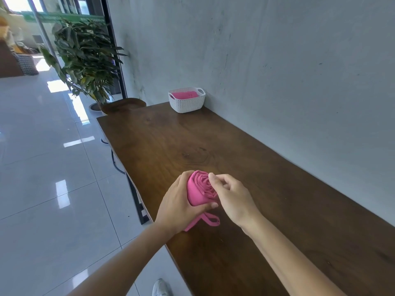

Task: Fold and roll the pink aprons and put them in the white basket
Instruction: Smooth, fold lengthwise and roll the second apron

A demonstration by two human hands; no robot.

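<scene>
A rolled pink apron (195, 192) is held just above the wooden table (235, 146), in the lower centre of the frame. The roll is gripped from the left by the left hand (177, 207), with fingers wrapped round its far side and the thumb pressed across its lower edge. The spiral end of the roll is turned up and toward the right of the frame, so the long axis runs from the left palm up and rightward, tilted rather than flat on the table. The right hand (232, 196) is placed against that spiral end with its fingers curled and the index fingertip (211, 176) touching the upper rim of the folds; whether a fold is pinched cannot be told. A loose strap loop (211, 220) is seen hanging out below the roll, lying on the table beside the left wrist. The white basket (187, 103) is set at the far end of the table, upper centre of the frame, against the grey wall (277, 60), well apart from the hands; pink cloth (184, 95) is seen inside it. Bare tabletop lies between roll and basket. A potted plant (85, 58) is seen at upper left, a wooden stool (123, 105) just beyond the table end, glossy floor tiles (53, 167) along the left, and a white shoe (160, 288) at the bottom edge.
</scene>
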